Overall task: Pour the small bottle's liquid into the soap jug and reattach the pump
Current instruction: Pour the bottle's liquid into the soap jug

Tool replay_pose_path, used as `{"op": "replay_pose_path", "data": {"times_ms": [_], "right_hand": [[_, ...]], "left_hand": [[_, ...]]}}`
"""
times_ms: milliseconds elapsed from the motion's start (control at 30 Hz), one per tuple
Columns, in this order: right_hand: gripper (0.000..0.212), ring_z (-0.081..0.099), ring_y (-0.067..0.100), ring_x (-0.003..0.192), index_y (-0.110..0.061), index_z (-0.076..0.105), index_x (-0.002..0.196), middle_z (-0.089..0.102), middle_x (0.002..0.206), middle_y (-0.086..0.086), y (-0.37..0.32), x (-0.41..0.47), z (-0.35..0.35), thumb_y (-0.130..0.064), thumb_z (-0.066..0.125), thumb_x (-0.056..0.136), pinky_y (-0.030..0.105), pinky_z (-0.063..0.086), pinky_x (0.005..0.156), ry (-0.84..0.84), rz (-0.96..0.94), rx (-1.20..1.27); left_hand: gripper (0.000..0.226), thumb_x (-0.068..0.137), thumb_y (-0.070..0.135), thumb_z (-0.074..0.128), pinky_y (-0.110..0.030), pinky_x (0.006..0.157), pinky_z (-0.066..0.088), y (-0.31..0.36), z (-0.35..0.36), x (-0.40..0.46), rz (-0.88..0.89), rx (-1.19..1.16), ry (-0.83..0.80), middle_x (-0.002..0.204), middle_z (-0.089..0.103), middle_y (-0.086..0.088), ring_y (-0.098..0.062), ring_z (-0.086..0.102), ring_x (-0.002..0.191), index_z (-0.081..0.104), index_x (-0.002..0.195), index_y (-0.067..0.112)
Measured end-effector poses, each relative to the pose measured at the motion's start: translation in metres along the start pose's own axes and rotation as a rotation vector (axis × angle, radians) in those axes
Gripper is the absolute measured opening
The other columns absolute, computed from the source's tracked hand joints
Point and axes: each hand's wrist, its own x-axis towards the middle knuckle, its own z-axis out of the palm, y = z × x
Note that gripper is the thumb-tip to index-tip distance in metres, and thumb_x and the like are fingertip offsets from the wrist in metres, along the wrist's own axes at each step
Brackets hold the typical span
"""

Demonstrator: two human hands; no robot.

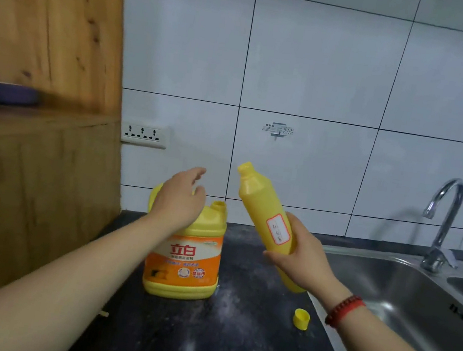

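Observation:
A yellow soap jug (184, 261) with an orange label stands on the dark countertop (229, 340), its neck open and no pump on it. My left hand (180, 197) hovers over the jug's handle with fingers relaxed and spread. My right hand (299, 257) grips the small yellow bottle (264, 210) around its lower body. The bottle is uncapped and tilted, its open mouth pointing up and to the left, above and right of the jug's neck. A small yellow cap (301, 319) lies on the counter near the sink edge. No pump is in view.
A steel sink (416, 299) with a curved tap (443, 219) fills the right side. A wooden cabinet (33, 145) stands at the left, with a purple dish (5, 92) on its shelf. A wall socket (144, 133) sits on the white tiles behind the jug.

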Motion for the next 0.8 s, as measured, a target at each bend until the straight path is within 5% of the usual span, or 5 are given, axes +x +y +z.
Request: {"op": "replay_pose_path", "data": {"times_ms": [133,267,800], "right_hand": [[0.065,0.059,0.017,0.09,-0.031,0.045,0.123,0.064,0.103,-0.005,-0.009,0.008,-0.008,-0.017,0.072,0.066,0.023,0.041,0.067,-0.052,-0.055,-0.108],[0.057,0.063,0.029,0.086,-0.034,0.042,0.117,0.068,0.098,0.002,-0.018,0.017,-0.013,-0.018,0.066,0.068,0.032,0.047,0.065,-0.081,-0.085,-0.252],[0.058,0.052,0.02,0.078,-0.033,0.039,0.121,0.065,0.1,0.001,-0.007,0.036,-0.029,-0.019,0.064,0.07,0.025,0.034,0.055,-0.195,-0.066,-0.561]], "left_hand": [[0.052,0.086,0.003,0.04,-0.034,0.108,0.026,-0.024,-0.016,0.0,0.049,0.245,-0.079,0.146,0.035,-0.006,-0.023,0.031,0.134,0.038,0.136,0.017],[0.063,0.084,-0.002,0.039,-0.035,0.113,0.019,-0.034,-0.018,-0.005,0.025,0.307,-0.145,0.152,0.022,-0.005,-0.021,0.017,0.14,0.028,0.141,0.023],[0.072,0.082,0.002,0.048,-0.041,0.112,0.021,-0.05,-0.013,-0.005,0.024,0.427,-0.126,0.154,0.018,-0.005,-0.023,0.012,0.142,0.019,0.143,0.025]]}}
